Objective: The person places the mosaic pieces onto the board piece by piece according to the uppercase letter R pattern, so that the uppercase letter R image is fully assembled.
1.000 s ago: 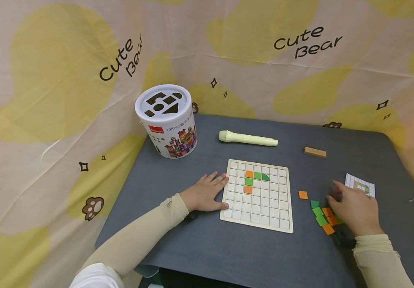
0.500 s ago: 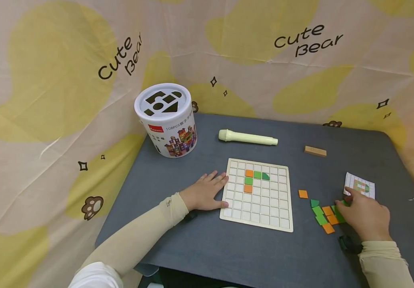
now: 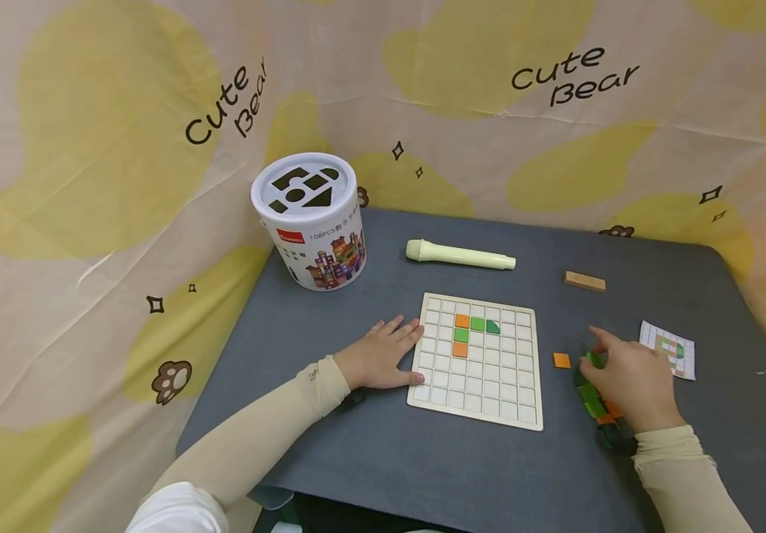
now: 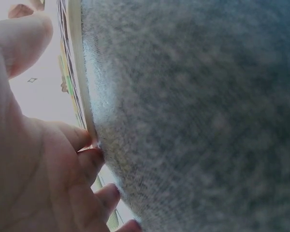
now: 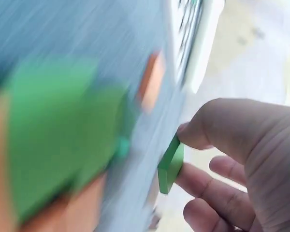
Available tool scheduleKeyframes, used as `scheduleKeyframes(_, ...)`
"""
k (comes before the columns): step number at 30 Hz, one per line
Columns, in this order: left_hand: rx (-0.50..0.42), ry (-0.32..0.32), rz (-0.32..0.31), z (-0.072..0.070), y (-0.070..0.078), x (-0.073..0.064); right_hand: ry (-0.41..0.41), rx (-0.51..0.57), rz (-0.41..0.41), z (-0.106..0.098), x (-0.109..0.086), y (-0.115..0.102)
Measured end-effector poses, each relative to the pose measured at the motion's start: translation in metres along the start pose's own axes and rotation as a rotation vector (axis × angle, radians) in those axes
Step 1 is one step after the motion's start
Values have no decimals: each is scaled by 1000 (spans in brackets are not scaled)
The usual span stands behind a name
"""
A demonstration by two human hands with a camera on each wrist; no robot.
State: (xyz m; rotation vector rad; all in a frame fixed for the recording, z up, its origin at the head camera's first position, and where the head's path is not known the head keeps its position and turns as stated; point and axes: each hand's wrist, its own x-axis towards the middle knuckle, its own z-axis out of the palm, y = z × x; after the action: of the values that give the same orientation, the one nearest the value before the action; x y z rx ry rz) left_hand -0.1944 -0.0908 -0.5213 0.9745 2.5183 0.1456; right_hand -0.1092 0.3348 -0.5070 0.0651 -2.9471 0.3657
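My left hand (image 3: pixel 377 359) lies with straight, spread fingers at the left edge of the pale gridded board (image 3: pixel 476 409); its fingertips touch that edge. Several orange and green tiles sit in the upper part of the grid, including a dark green quarter-round piece (image 3: pixel 492 326). To the right, my right hand (image 3: pixel 639 389) pinches a green tile (image 5: pixel 171 166) between thumb and fingers, above a group of loose green and orange tiles (image 5: pixel 53 125). The hand partly hides that group in the head view. A single orange tile (image 3: pixel 561 360) lies between board and hand.
A printed pattern card (image 3: pixel 685 361) lies right of my right hand. Behind the board are a pale green microphone-shaped stick (image 3: pixel 462 255) and a small wooden block (image 3: pixel 585 281). A white lidded bucket (image 3: pixel 323 252) stands at the back left, near the patterned cloth.
My right hand dips to the loose tiles beside the card, then comes away leftward with a green tile pinched. The left hand stays in place.
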Motion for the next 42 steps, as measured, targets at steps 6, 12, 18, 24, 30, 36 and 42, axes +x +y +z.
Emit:
scheduleKeyframes(6,1,-2,7,0,0,1,-6,26,-187,4,20,-56)
scheduleKeyframes(12,-3,-10,7,1,2,2,-97,18,-287,22,35,-104)
scheduleKeyframes(18,-6,-4,11,2,5,4,-94,35,-359,43,40,-126)
scheduleKeyframes(24,1,-7,10,2,6,4,-168,24,-336,54,40,-133)
scheduleKeyframes(30,2,-7,7,1,5,4,-180,31,-311,58,40,-134)
scheduleKeyframes(36,-11,-8,5,0,3,3,-203,46,-302,58,40,-135)
scheduleKeyframes(42,-21,-3,4,1,-2,1,-151,84,-267,38,32,-118)
